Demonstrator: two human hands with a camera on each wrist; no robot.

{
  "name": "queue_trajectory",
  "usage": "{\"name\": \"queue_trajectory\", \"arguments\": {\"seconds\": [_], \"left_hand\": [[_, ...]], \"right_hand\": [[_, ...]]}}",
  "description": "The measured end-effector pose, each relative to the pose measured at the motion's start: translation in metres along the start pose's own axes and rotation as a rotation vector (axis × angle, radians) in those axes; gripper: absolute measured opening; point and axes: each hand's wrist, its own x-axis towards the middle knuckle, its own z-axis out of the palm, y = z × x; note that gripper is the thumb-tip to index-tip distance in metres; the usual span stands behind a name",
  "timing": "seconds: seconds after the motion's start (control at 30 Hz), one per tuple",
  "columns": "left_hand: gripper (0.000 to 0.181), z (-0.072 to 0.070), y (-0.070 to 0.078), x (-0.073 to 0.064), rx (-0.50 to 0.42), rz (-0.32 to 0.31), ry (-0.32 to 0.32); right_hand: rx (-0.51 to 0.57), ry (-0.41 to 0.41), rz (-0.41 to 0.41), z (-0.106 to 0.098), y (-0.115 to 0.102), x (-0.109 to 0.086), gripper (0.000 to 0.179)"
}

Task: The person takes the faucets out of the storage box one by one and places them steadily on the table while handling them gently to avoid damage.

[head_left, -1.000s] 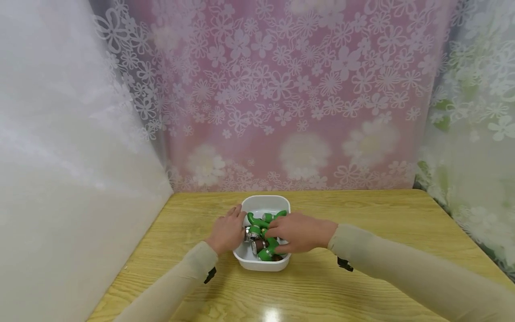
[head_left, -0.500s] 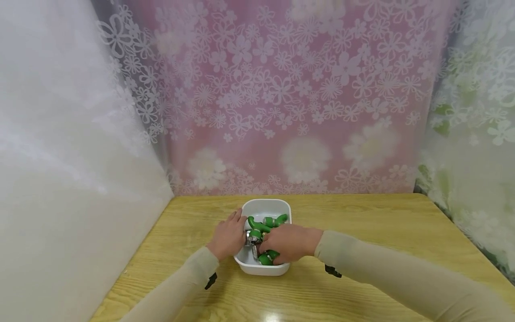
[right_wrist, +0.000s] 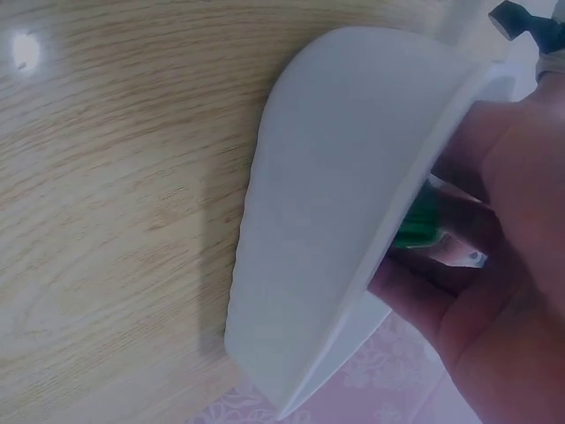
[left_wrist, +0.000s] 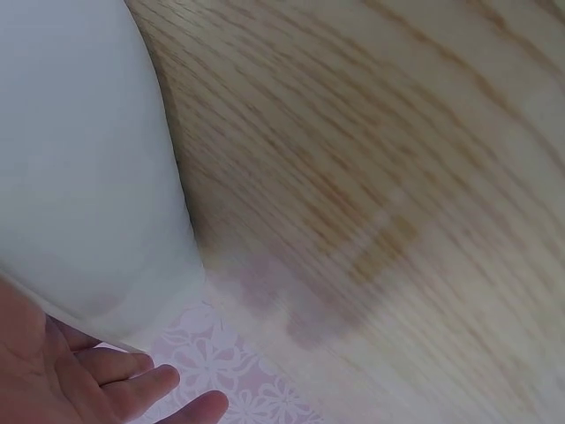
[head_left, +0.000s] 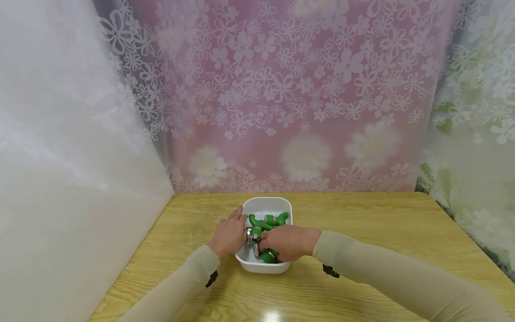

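Several green curved fittings with silver collars [head_left: 257,223] lie heaped in a white plastic bin [head_left: 263,268]; their exact kind is unclear. My left hand [head_left: 229,233] rests on the bin's left rim, its fingers fairly straight along the edge. Past the outer wall [left_wrist: 88,168], those relaxed fingers [left_wrist: 132,389] show in the left wrist view. My right hand [head_left: 291,242] reaches over the right rim, with curled fingers down among the fittings. Between its thumb and fingers, the right wrist view shows a green fitting [right_wrist: 419,221], partly hidden by rim and hand.
The bin stands on a wood-grain table [head_left: 354,214], towards its back edge. A pink flowered curtain [head_left: 297,98] hangs behind. White sheeting [head_left: 72,156] borders the left side and a flowered sheet [head_left: 474,134] the right.
My right hand has moved slightly left and lower into the bin, its fingers drawing in over a brown, silver-rimmed part. The left hand stays on the rim.
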Motion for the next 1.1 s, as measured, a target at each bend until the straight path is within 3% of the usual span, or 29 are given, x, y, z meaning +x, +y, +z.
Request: {"name": "queue_trajectory", "arguments": {"seconds": [0.23, 0.53, 0.73, 1.1], "left_hand": [[0.043, -0.001, -0.002, 0.0, -0.001, -0.008, -0.008], [0.043, 0.0, -0.001, 0.002, -0.002, 0.002, -0.004], [0.042, 0.002, -0.001, 0.003, -0.01, 0.003, -0.007], [0.046, 0.003, -0.001, 0.004, -0.012, -0.025, -0.043]], "right_hand": [[0.033, 0.078, -0.007, -0.006, 0.005, 0.0, 0.024], [0.085, 0.096, 0.018, -0.02, 0.013, -0.013, 0.017], [0.101, 0.141, 0.021, -0.028, 0.02, -0.025, 0.017], [0.226, 0.192, 0.058, -0.042, 0.033, -0.045, 0.017]]}}
